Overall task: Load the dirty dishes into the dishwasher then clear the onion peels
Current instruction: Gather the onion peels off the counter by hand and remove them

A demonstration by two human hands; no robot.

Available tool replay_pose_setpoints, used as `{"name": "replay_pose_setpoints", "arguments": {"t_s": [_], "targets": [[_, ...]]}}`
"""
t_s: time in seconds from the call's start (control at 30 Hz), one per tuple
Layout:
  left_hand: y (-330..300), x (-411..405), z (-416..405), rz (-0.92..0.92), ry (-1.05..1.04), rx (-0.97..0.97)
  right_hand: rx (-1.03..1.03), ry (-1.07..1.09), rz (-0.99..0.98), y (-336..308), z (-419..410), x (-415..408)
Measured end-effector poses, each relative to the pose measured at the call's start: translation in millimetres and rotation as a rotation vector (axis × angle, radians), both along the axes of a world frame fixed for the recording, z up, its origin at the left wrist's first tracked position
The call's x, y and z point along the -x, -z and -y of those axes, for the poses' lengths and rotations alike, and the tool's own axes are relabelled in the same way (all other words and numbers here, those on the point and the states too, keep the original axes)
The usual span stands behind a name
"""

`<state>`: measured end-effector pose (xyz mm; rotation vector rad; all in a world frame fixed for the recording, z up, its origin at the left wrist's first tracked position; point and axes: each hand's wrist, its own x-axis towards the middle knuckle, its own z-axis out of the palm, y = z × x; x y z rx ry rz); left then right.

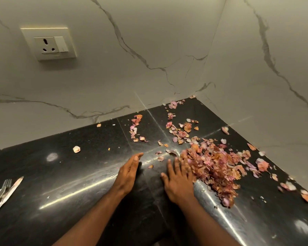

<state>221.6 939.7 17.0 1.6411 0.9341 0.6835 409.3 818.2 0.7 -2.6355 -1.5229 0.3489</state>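
Black polished stone makes up the countertop (82, 174), which runs into a corner where two white marble-veined walls (149, 41) meet; a cream socket plate (49, 43) sits on the left wall. Both bare forearms reach in from the near edge, side by side and a little apart.

The left hand (127, 172) stands on its outer edge, thumb uppermost, fingers straight and pressed together pointing toward the back wall; it is open and grips nothing. The right hand (178, 181) lies palm down on the stone, fingers spread and flat, its little-finger side pushed against a heap of onion peels (215, 167); it too is open, with nothing closed in it, though the outer fingers are partly blurred among the skins.

That heap, pink and papery brown, lies toward the right wall, touching the right hand. Looser peels scatter from it toward the far corner, along the right wall and toward the near right edge, with a few stray flakes near the back wall.

At the left edge a fork (1, 193) and a smeared knife (10, 191) lie close together.
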Motion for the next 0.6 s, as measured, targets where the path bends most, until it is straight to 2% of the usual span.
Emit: {"name": "replay_pose_setpoints", "arguments": {"t_s": [0.1,0.2,0.27,0.37,0.47,0.53,0.6], "targets": [[0.2,-21.4,8.2,-0.068,0.085,0.011,-0.074,0.109,-0.045,-11.0,22.1,-37.2],[2.7,-39.5,11.8,-0.072,0.153,-0.052,-0.441,0.134,-0.230,-27.8,36.2,-55.8],[10.9,-47.9,12.5,-0.045,0.198,-0.101,-0.614,0.195,-0.285,-41.5,45.9,-56.5],[15.6,-55.0,14.5,0.017,0.213,-0.085,-0.706,0.274,-0.296,-56.3,51.9,-54.8],[7.4,-53.9,14.6,0.013,0.117,-0.144,-0.701,0.306,-0.292,-57.2,54.3,-58.3],[9.7,-52.0,10.0,-0.171,0.030,-0.317,-0.676,0.316,-0.277,-55.0,55.6,-60.7],[17.5,-53.0,6.4,-0.539,-0.021,-0.443,-0.680,0.315,-0.271,-56.3,57.4,-62.5]]}}
